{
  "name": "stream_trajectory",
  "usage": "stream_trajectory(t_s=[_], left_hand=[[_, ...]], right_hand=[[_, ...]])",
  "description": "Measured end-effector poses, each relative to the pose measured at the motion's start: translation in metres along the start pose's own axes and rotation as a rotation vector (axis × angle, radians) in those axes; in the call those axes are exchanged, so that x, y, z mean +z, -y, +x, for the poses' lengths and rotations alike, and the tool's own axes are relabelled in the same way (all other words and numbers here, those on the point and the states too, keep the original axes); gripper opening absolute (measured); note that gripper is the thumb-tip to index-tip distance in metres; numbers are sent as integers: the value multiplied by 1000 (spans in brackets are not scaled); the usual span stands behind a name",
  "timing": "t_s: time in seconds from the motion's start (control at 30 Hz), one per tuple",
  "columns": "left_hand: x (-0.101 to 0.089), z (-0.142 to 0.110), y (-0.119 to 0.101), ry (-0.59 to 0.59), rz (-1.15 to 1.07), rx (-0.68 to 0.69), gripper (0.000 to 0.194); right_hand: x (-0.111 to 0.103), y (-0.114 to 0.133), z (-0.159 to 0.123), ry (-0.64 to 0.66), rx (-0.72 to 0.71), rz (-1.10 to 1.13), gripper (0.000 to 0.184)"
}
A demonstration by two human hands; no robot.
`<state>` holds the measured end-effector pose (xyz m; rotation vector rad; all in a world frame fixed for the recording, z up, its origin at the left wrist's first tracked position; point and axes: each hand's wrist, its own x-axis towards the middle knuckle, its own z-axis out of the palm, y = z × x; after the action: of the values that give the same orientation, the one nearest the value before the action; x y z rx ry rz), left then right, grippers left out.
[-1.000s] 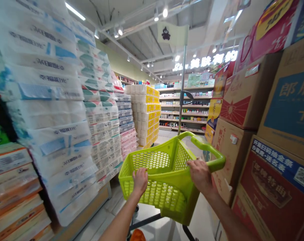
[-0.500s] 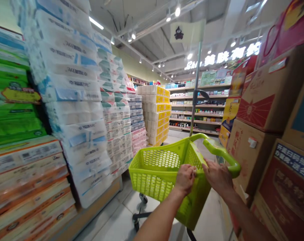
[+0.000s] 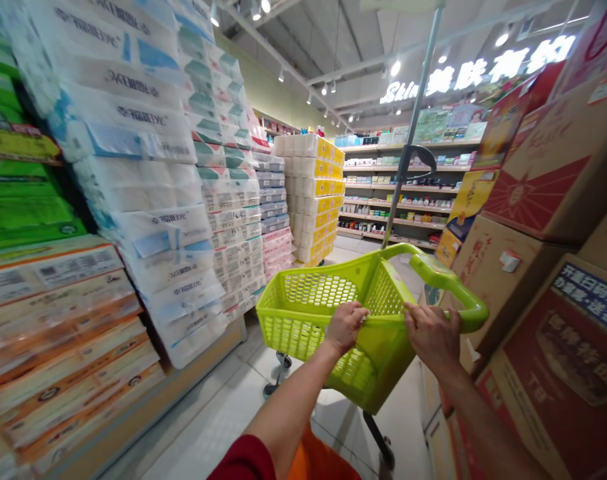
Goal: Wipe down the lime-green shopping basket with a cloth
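Observation:
A small lime-green shopping cart point(image 3: 303, 287) stands before me, turned sideways, with its basket front to the left and its handle on the right. My left hand point(image 3: 345, 327) is closed over the rim of the near side wall. At the basket's rear corner, beside the handle point(image 3: 463, 293), my right hand point(image 3: 432, 335) grips the rim, its fingertips over the edge. The basket shows nothing inside. A thin pole point(image 3: 413, 127) rises from the cart's far side and carries a dark loop-shaped holder point(image 3: 413, 162).
Stacked tissue packs point(image 3: 148, 133) line the left on a low platform. Cardboard boxes point(image 3: 538, 173) are piled close on the right. Farther ahead stand yellow-and-white paper packs point(image 3: 316, 200) and shelves of small goods point(image 3: 408, 193). Tiled floor point(image 3: 198, 413) runs beneath the cart.
My left hand has slid leftward along the rim, away from my right hand. The view has tipped downward, and the nearby stacks look closer. Both hands stay on the cart.

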<state>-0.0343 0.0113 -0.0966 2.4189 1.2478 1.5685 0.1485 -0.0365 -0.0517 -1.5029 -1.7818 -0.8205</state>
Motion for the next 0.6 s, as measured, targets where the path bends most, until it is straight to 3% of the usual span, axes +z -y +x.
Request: stream_trajectory(t_s=[0.13,0.2,0.27,0.33,0.43,0.5,0.6], left_hand=[[-26,26,26,-283,38,-298,27],[-29,33,24,-331,51,-304,29],[-24,26,10,-230,49,-168,24],[-15,7,-7,-29,68,48,20],[-10,-23,-17,41,166,155,25],[-20,-35,-6,76,230,224,27],[-54,-49,30,111,338,255,27]], right_hand=[[-3,0,0,-8,44,-14,26],[-4,3,0,-4,45,-22,26],[-6,5,0,3,39,-22,26],[-7,5,0,5,35,-21,26],[-8,2,-1,-3,37,-31,26],[-8,-1,-2,-1,37,-42,26],[-8,-5,-2,8,33,-59,26]])
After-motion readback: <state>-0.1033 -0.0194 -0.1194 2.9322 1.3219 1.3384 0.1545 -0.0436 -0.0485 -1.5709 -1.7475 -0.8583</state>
